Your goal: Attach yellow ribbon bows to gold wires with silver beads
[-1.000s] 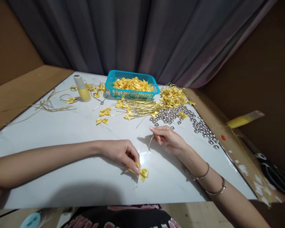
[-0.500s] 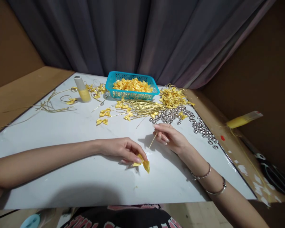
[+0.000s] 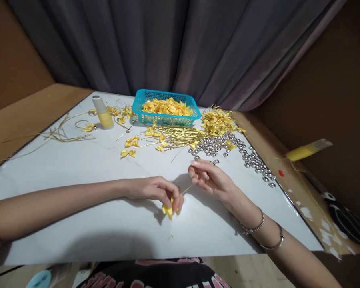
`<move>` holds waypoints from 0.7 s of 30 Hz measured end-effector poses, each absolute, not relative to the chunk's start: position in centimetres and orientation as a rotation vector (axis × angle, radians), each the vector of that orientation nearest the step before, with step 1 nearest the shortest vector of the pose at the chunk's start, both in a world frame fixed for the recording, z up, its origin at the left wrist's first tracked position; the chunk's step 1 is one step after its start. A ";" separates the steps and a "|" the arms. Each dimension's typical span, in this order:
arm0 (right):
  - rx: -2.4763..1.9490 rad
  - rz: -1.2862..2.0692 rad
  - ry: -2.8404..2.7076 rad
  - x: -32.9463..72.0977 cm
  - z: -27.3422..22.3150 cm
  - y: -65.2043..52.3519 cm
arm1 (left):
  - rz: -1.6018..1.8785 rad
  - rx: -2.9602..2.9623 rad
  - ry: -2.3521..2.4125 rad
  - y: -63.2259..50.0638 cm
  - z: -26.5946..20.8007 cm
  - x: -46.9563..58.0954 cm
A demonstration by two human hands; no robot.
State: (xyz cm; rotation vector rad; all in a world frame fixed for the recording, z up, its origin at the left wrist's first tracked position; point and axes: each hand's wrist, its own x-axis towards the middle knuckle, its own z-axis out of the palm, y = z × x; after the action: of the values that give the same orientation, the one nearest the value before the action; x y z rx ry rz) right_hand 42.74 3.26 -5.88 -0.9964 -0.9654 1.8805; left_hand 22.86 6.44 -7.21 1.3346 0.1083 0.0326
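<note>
Near the front middle of the white tabletop (image 3: 87, 224), my left hand (image 3: 159, 190) pinches a yellow ribbon bow (image 3: 168, 210), its fingers covering part of it. A thin gold cord (image 3: 187, 189) runs from the bow up toward my right hand (image 3: 211, 178). The fingers of that hand are curled together at the cord's far end; the exact grip is hidden. Just beyond my right hand lie many small silver beads (image 3: 210, 146). Several loose yellow bows (image 3: 128, 153) and a bundle of gold cords (image 3: 180, 136) lie farther back.
A blue basket (image 3: 138, 108) full of yellow bows stands at the back, with a pile of corded bows (image 3: 217, 122) beside it. A yellow-filled bottle (image 3: 103, 114) stands at left. Scissors (image 3: 348, 222) and another yellow tube (image 3: 309, 150) are at the right edge.
My left hand has turned the bow and brought it slightly left, its fingers now covering more of it. My right hand has lowered slightly toward me, and less cord shows between the hands.
</note>
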 end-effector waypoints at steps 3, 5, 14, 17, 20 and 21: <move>-0.974 1.862 -1.003 42.8 -6.0 3.2 | 0.029 1.357 0.115 6.1 -7.0 22.8; -0.954 1.845 -1.017 42.8 -6.0 3.2 | 0.041 1.378 0.132 6.0 -6.9 22.8; -0.880 1.786 -1.001 43.6 -5.5 3.3 | 0.114 0.921 0.258 6.1 -8.4 23.5; -0.983 1.734 -1.053 44.0 -5.3 3.5 | 0.196 0.851 0.340 6.4 -8.7 23.5; -1.125 1.576 -1.121 44.3 -5.2 3.6 | 0.267 0.797 0.444 6.9 -8.6 23.4; -1.182 1.479 -1.164 44.4 -5.2 3.6 | 0.278 0.785 0.478 7.0 -8.5 23.4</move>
State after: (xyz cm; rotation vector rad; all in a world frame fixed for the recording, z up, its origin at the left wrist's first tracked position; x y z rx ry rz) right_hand 44.39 3.61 -5.16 -1.1823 -1.1640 1.4789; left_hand 23.36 6.97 -8.51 0.7854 0.4785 0.2777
